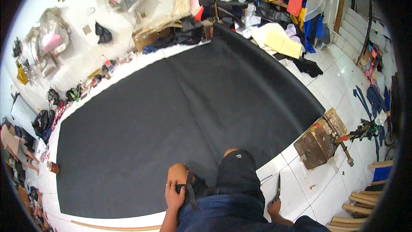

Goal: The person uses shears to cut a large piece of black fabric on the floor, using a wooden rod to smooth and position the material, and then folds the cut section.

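Note:
A large sheet of black material (128, 146) lies spread over the white tiled floor, with my knees at its near edge. My left hand (175, 195) rests on my left leg beside the knee, its fingers lying along the skin. A small dark patch shows by its thumb; I cannot make out whether it is part of my clothing. Low on the right, off the sheet, my right hand (274, 208) is closed round a pair of scissors (278, 187), their long dark blades pointing away from me. A thin rod (267, 177) lies near the blades.
The sheet's far right edge is a thick roll (266, 68). A worn box-shaped stand (317, 144) with a metal bar touches its near end. Cloth heaps (279, 38) lie behind. Cardboard tubes (362, 199) lie lower right; a tin (53, 167) stands at the left edge.

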